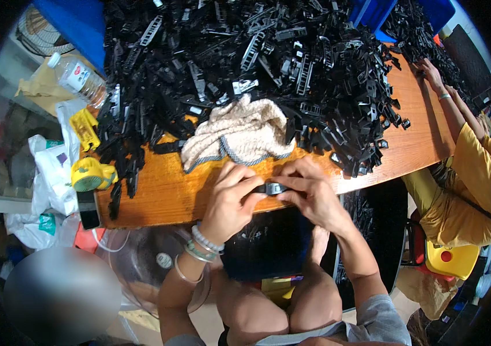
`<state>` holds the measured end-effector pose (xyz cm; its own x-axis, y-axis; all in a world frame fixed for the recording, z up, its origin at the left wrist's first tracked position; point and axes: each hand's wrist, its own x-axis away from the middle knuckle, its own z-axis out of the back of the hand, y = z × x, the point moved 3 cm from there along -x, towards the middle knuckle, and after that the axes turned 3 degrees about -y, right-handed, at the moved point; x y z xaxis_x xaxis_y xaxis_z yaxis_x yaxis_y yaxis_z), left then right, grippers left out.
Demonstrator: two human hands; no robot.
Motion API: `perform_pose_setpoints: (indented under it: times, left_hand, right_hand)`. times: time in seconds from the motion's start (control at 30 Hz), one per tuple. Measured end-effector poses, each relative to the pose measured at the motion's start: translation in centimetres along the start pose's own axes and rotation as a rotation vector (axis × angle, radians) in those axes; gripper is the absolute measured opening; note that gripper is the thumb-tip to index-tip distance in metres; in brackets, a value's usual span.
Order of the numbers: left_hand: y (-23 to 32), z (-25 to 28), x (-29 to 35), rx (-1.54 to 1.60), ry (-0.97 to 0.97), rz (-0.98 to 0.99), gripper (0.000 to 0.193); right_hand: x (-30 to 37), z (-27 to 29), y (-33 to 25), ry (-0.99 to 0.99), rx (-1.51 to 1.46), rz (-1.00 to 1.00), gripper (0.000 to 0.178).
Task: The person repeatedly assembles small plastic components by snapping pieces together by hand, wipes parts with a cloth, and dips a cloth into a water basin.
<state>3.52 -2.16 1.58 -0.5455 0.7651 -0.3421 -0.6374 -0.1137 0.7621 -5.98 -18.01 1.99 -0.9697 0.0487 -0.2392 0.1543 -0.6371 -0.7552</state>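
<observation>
Between my two hands, over the near edge of the wooden table (159, 199), is a small black plastic part (272, 188) with a shiny face. My left hand (232, 196) pinches its left end between thumb and fingers. On its other end, my right hand (310, 189) is closed in the same way. The part's exact kind is too small to make out. Just beyond my hands lies a crumpled beige cloth (242, 130) with a dark edge. Behind the cloth, a large heap of black plastic parts (216, 52) covers the table's far side.
A yellow handheld fan (91, 175), a phone (88, 210) and a plastic bottle (81, 78) are at the left. Blue bins (372, 17) stand at the back. On the right, a co-worker in a yellow top (470, 190) reaches toward the parts. A yellow stool (452, 259) is below.
</observation>
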Motion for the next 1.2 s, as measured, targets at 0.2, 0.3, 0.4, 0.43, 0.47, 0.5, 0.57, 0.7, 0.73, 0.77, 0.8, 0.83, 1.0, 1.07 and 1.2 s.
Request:
perform_pose_setpoints:
  times: [0.2, 0.3, 0.4, 0.43, 0.47, 0.5, 0.57, 0.7, 0.73, 0.77, 0.8, 0.83, 1.0, 1.07, 1.2]
  left_hand:
    - [-0.1, 0.6, 1.1, -0.063, -0.028, -0.03, 0.03]
    - [0.4, 1.6, 1.3, 0.067, 0.042, -0.128, 0.039]
    - [-0.2, 5.1, 1.4, -0.166, 0.281, -0.06, 0.011]
    - [-0.6, 6.5, 1.0, -0.36, 0.363, 0.077, 0.004]
    - [-1.3, 7.7, 1.0, -0.569, 0.438, 0.07, 0.006]
    - [-1.8, 9.0, 0.9, -0.708, 0.473, 0.023, 0.013]
    - [-4.0, 10.0, 0.3, -0.742, 0.282, 0.111, 0.025]
    - [-5.6, 9.9, 0.4, -0.657, 0.197, 0.104, 0.026]
    - [-5.2, 9.5, 0.3, -0.692, 0.219, 0.026, 0.027]
    - [-4.9, 9.1, 1.0, -0.69, 0.205, 0.015, 0.027]
    - [-4.5, 8.8, 2.1, -0.647, 0.312, 0.04, 0.027]
    - [-4.4, 8.6, 3.4, -0.6, 0.415, 0.068, 0.027]
    - [-1.0, 4.7, 6.5, -0.344, 0.456, 0.311, 0.024]
    - [-1.1, 4.7, 6.2, -0.435, 0.292, 0.305, 0.019]
    - [-0.8, 6.1, 6.7, -0.296, 0.214, 0.263, 0.027]
  right_hand:
    - [1.8, -1.0, -0.9, 0.029, 0.113, -0.05, 0.03]
    - [3.7, -0.6, -1.7, -0.025, 0.007, -0.053, 0.031]
    - [5.4, -0.1, -2.3, -0.191, -0.021, -0.038, 0.034]
    - [5.3, 0.1, -3.0, -0.164, 0.06, -0.011, 0.033]
    - [5.3, 0.4, -3.6, -0.098, 0.101, 0.02, 0.036]
    - [5.1, 0.5, -3.9, -0.035, 0.037, 0.019, 0.035]
    - [4.8, 0.9, -2.6, 0.124, 0.095, -0.036, 0.031]
    - [3.7, 2.3, 0.8, 0.469, 0.3, -0.085, 0.025]
    - [3.1, 3.0, 1.4, 0.49, 0.393, -0.065, 0.025]
    - [2.4, 3.4, 1.9, 0.509, 0.474, -0.047, 0.026]
    - [1.6, 3.7, 2.0, 0.517, 0.506, -0.047, 0.027]
    - [1.0, 3.6, 2.3, 0.522, 0.542, -0.052, 0.025]
    - [0.2, 3.5, 2.1, 0.513, 0.716, -0.184, 0.022]
    - [0.6, 2.5, 1.5, 0.431, 0.654, -0.169, 0.023]
    - [1.6, 2.3, 1.0, 0.361, 0.466, -0.143, 0.035]
